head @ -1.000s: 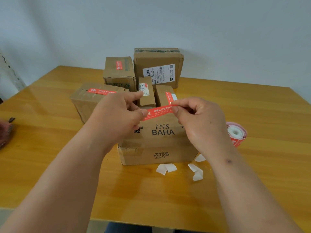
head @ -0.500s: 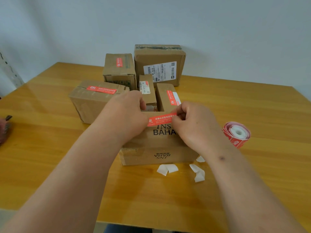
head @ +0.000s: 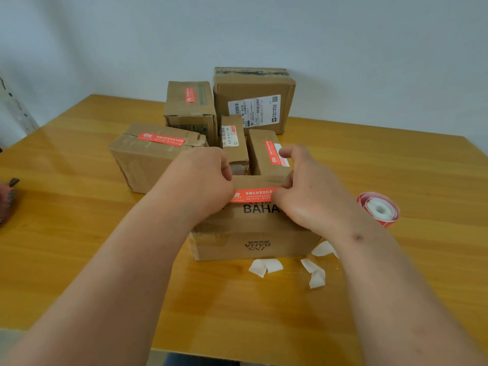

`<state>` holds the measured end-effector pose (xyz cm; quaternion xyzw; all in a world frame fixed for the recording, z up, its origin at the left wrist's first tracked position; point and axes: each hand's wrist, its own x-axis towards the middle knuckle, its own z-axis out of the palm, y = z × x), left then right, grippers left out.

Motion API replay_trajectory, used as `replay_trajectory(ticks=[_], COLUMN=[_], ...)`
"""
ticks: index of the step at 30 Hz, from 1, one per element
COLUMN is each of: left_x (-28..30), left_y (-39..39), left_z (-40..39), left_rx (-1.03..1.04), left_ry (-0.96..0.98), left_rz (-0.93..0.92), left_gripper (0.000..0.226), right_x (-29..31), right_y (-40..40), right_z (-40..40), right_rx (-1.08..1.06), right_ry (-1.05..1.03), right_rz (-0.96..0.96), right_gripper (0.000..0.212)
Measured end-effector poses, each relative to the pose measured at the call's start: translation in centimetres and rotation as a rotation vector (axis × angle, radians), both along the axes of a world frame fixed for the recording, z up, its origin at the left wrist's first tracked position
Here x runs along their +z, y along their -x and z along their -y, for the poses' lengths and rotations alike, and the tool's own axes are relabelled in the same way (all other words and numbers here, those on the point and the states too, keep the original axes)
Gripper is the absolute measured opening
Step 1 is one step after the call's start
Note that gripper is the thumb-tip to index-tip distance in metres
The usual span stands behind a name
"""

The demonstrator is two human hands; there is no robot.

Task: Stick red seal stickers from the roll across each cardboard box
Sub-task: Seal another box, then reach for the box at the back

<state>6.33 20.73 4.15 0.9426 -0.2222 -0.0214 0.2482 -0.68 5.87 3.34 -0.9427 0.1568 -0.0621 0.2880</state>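
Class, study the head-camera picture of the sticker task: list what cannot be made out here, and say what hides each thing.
- Both ends of the red sticker: covered by the left hand and right hand.
- Top line of print on the near box: under the sticker and hands.
- Dark object at the table's left: cut off by the frame edge.
- Shipping label on the far box: text too small.

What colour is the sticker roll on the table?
The sticker roll is red outside with a white middle, seen best in the head view.
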Motion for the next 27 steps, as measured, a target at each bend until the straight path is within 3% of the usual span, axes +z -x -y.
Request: replay_trajectory(ticks=[11, 27], left_x=[-1.2, -0.6], left_y=[0.5, 1.4], left_z=[0.3, 0.6], left_rx=[0.041, 0.031], left_ry=[-0.019, -0.116], left_rz=[0.112, 0.167], left_gripper=[0.013, 0.011], right_x=[-0.7, -1.2], right_y=[0.0, -0.1], right_z=[-0.7, -0.3], right_rx=[0.039, 0.046], right_ry=[0.14, 0.184], right_rz=[0.019, 0.077], right_gripper=[0.052, 0.05])
